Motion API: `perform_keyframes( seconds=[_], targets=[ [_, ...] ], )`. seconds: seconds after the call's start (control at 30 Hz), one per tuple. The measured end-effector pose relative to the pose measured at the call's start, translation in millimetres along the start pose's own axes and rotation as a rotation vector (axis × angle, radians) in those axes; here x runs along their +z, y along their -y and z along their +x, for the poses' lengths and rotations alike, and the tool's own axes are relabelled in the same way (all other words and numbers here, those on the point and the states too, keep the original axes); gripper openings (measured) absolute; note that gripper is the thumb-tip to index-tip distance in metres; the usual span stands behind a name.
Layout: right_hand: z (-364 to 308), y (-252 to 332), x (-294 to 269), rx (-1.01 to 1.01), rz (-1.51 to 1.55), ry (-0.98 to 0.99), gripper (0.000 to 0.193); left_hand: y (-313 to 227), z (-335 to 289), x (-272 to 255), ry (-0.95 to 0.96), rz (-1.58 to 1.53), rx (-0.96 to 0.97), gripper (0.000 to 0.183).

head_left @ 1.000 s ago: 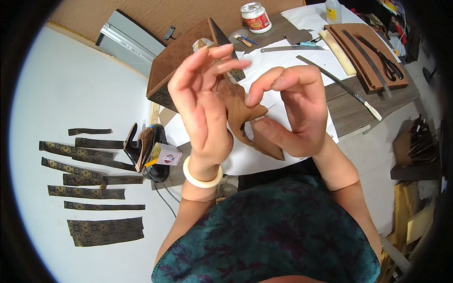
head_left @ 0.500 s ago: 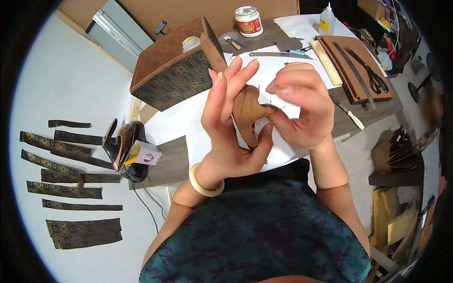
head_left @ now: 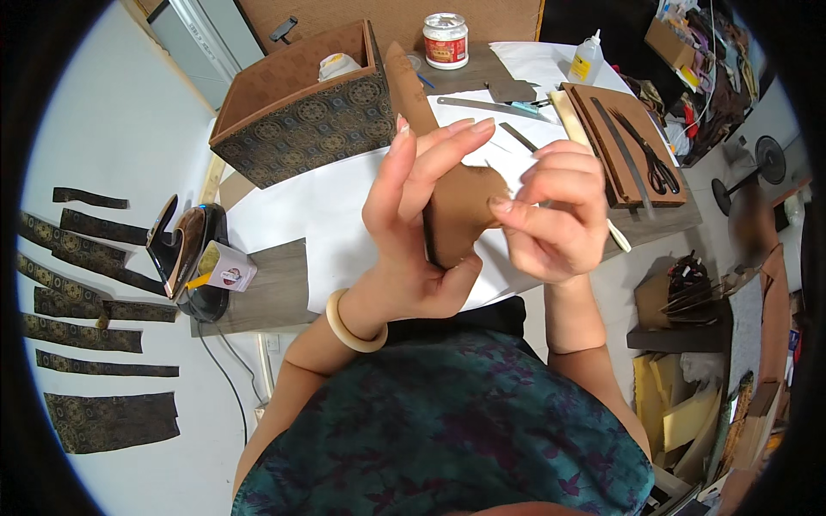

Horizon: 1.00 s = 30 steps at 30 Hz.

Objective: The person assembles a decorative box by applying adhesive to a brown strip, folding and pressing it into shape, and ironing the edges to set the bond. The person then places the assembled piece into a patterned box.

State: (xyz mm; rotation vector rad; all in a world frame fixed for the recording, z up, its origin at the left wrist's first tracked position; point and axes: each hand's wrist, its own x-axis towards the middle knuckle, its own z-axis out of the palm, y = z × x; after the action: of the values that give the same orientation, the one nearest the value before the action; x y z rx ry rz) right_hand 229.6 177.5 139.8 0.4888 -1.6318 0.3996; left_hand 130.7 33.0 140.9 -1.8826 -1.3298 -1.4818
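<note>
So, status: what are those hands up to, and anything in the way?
Left hand holding a long, soft-looking brown strip. Right hand at its edge, grip unclear. Open, rectangular, dark-patterned box beyond left hand, not between the hands.

The lettering is too small to read with certainty. At the back of the grey table (head_left: pixel 275 301), a clear-sided jar (head_left: pixel 446 41) with white contents bears a red label (head_left: pixel 446 51) with lighter printing across it. Right of it, a translucent squeeze bottle (head_left: pixel 586 58) with a pointed nozzle carries a yellow label (head_left: pixel 581 67), its print tiny. At the left end of the table, just beside the iron (head_left: pixel 185 249), a pale, open-topped container (head_left: pixel 237 265) shows a dark printed emblem (head_left: pixel 231 276) on its side, likewise illegible.
</note>
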Motion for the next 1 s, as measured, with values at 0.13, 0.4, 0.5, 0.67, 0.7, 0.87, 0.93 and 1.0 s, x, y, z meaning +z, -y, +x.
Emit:
perform_keyframes(
  seconds=[0.13, 0.4, 0.5, 0.67, 0.7, 0.87, 0.93, 1.0],
  targets=[
    [2.7, -4.3, -2.7, 0.073, 0.12, 0.023, 0.033, 2.3, 0.7, 0.1, -0.008, -0.047, 0.007, 0.106],
    [17.1, 3.6, -6.1, 0.044, 0.098, 0.048, 0.041, 5.5, -3.6, 4.1, -0.121, -0.095, 0.009, 0.098],
    [17.6, 2.2, -5.0, 0.005, 0.047, 0.052, 0.035, 2.3, -6.0, 2.5, -0.122, -0.065, -0.016, 0.098],
    [13.7, -13.9, 0.9, -0.004, 0.12, 0.003, 0.032, 2.3, -8.3, 3.6, -0.143, -0.114, -0.016, 0.095],
    [12.9, -15.1, 1.8, 0.004, 0.136, -0.007, 0.031, 2.9, -8.7, 3.5, -0.139, -0.109, -0.009, 0.095],
    [11.7, -12.6, 3.3, 0.084, 0.224, -0.01, 0.027, 3.1, -9.1, -1.9, -0.052, -0.067, -0.038, 0.099],
    [12.6, -7.8, -1.3, 0.135, 0.25, 0.066, 0.019, 3.5, -10.1, -2.5, -0.041, -0.072, -0.054, 0.099],
    [16.2, -7.0, -6.2, 0.124, 0.224, 0.081, 0.017, 4.2, -7.7, 2.5, -0.097, -0.072, -0.016, 0.092]
  ],
)
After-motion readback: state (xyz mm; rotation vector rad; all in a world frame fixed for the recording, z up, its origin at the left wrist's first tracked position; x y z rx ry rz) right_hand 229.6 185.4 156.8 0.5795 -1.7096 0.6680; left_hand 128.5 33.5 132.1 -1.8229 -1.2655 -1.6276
